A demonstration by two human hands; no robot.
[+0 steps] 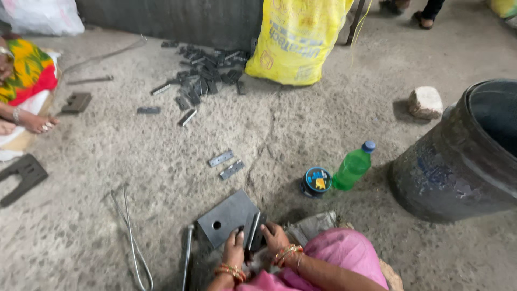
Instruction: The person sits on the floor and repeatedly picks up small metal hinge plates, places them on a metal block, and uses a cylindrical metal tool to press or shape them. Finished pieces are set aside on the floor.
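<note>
Both hands grip a hinge [252, 231] set upright on a square steel plate [226, 215] on the floor, which gives it a hard base. The left hand [234, 249] and right hand [276, 237] close their fingers on its sides, steadying it. More hinges [204, 75] lie piled beside a yellow sack [293, 43].

yellow printed sack [295, 40] leaning on wall, top centre | white plastic bag [43, 15] sitting top left | green bottle [353, 168] lying beside round tin with blue-yellow label [316, 180], centre right
</note>
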